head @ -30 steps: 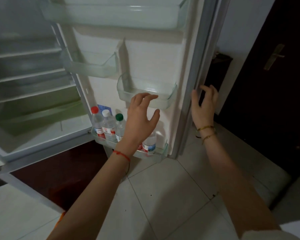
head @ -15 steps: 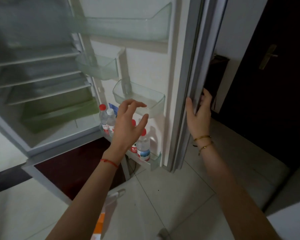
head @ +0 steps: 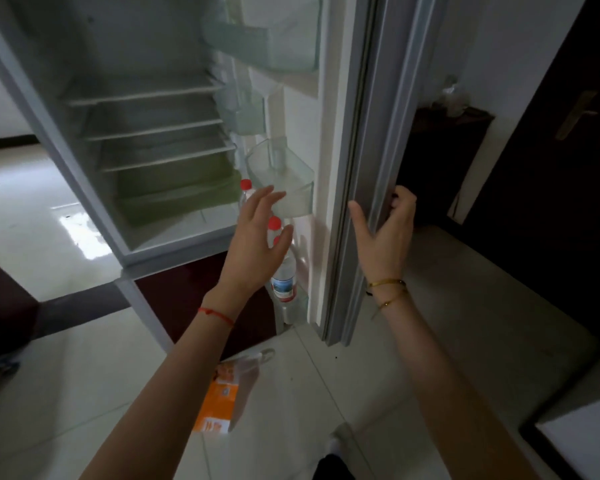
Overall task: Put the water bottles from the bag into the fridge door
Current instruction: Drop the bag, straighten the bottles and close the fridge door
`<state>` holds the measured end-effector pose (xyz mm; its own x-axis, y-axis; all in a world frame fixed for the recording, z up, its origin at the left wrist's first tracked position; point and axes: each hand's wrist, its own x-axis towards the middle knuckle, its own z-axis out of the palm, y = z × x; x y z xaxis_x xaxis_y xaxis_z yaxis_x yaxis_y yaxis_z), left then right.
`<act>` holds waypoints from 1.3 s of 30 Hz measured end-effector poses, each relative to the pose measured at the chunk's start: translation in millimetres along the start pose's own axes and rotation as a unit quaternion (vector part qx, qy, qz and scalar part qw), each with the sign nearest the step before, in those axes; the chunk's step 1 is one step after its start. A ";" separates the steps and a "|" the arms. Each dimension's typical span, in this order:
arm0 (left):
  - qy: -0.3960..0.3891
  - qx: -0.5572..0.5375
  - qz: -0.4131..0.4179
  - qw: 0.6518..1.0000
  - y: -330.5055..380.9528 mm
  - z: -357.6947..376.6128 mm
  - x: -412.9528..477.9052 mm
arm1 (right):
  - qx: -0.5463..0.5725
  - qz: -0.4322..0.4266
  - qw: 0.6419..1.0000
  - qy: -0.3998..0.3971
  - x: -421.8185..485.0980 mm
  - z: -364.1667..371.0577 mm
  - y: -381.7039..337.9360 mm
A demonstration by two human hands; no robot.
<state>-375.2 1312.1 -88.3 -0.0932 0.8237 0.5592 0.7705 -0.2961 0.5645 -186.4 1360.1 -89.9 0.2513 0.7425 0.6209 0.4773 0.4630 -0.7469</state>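
The fridge door (head: 336, 168) stands partly swung in, seen almost edge-on. Several clear water bottles (head: 284, 282) with red caps stand in its bottom door shelf, partly hidden behind my left hand. My left hand (head: 257, 240) hovers in front of them, fingers spread, holding nothing. My right hand (head: 385, 233) wraps around the door's outer edge, thumb on the inner side, fingers behind it. The orange and clear plastic bag (head: 226, 393) lies flat on the floor below the door.
The fridge interior (head: 146, 133) with bare glass shelves and a green drawer is at the left. Small door bins (head: 281, 174) sit above the bottles. A dark wooden door (head: 551, 202) and a dark cabinet (head: 444, 161) stand at the right. Pale floor tiles lie all around.
The fridge door has swung further toward shut, with my right hand going from near its edge to gripping it. My left hand stayed open in front of the bottles.
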 end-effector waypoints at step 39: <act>0.292 0.019 -0.193 0.937 -203.1 -159.7 -38.7 | 0.124 -0.248 0.914 -0.296 -88.7 305.5 -126.7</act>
<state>-628.8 1263.1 -127.7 -0.6898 0.4580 0.5607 0.6294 -0.0035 0.7771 -526.4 1383.5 -123.1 -0.4790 0.5097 0.7147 0.1844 0.8544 -0.4858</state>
